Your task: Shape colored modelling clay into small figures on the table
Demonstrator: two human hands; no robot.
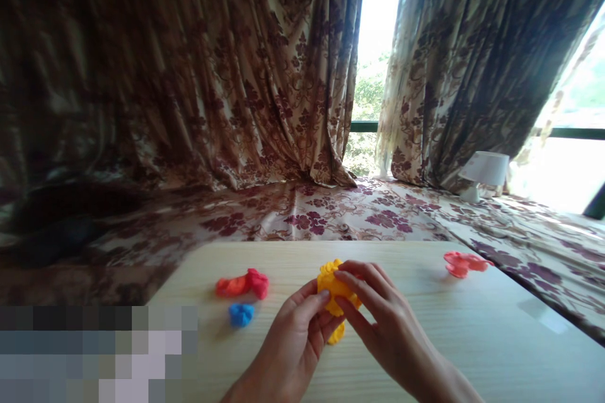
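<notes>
Both hands meet over the near middle of the table, around a ruffled lump of yellow modelling clay [329,283]. My left hand [302,318] grips it from the left, thumb pressed on its front. From the right, the bent fingers of my right hand [380,302] close over its top and side, hiding part of it. Another bit of yellow clay [336,334] shows below the fingers; whether it joins the held lump I cannot tell. To the left lie an orange-red and crimson clay piece [246,284] and a small blue clay lump [241,315].
A coral-pink clay shape [466,264] rests near the right edge of the pale wooden table [406,258]. Beyond the table spreads floral cloth [307,220], with a white lamp [486,169] at the right. Patterned curtains [265,75] hang behind. The lower left corner is pixelated.
</notes>
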